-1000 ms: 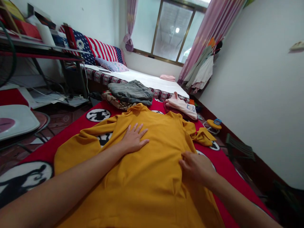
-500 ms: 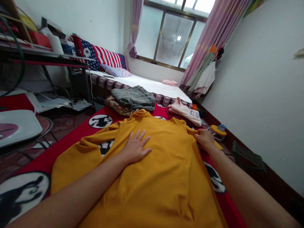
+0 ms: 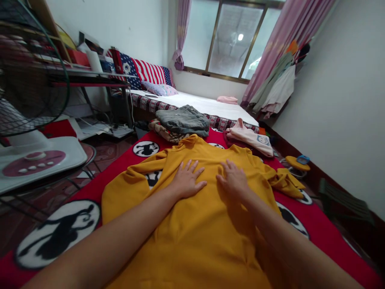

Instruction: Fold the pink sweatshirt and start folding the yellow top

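Note:
A mustard-yellow long-sleeved top (image 3: 198,224) lies spread flat on a red blanket (image 3: 325,237) with black-and-white round motifs. My left hand (image 3: 188,178) rests flat on its chest area, fingers spread and open. My right hand (image 3: 233,180) lies palm down just to the right of it, fingers stretched out on the fabric. The left sleeve (image 3: 132,182) is folded in at the left. The right sleeve (image 3: 285,180) lies bunched at the right.
Folded grey and patterned clothes (image 3: 180,122) and a pink-white garment (image 3: 251,138) lie beyond the collar. A bed (image 3: 210,106) stands behind. A fan (image 3: 33,108) and its base are at left, a cluttered desk (image 3: 90,76) beyond. Small toys (image 3: 297,162) sit by the right wall.
My right hand moved from the top's lower right edge out to the right shoulder, then back onto the chest beside my left hand. The left hand stayed flat. The view shifted left.

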{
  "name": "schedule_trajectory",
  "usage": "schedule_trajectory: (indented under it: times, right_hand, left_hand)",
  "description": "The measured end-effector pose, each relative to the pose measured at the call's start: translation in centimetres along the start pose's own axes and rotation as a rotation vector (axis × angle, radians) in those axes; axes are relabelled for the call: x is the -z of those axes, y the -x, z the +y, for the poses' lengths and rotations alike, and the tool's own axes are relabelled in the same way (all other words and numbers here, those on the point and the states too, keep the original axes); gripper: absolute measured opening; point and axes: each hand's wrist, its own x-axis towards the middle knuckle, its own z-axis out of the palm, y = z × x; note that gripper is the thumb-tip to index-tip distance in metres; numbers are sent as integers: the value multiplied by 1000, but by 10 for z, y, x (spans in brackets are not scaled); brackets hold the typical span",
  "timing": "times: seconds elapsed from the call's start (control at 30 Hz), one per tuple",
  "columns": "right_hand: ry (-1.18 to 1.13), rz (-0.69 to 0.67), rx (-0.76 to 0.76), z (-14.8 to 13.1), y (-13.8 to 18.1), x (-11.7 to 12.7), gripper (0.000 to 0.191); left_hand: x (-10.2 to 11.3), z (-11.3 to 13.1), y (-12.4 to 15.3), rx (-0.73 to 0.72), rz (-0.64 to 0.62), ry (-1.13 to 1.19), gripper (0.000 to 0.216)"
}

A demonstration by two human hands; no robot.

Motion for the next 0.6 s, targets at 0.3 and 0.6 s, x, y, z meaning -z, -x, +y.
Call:
schedule_trajectory:
  times: [0.3, 0.6]
  right_hand:
    - [-345, 98, 59, -17, 27, -33, 40]
    - [-655, 460, 135, -10, 24, -44, 25]
  left_hand:
    - [6, -14, 0, -85, -29, 110, 60]
    - [94, -91, 52, 124, 232, 46, 53]
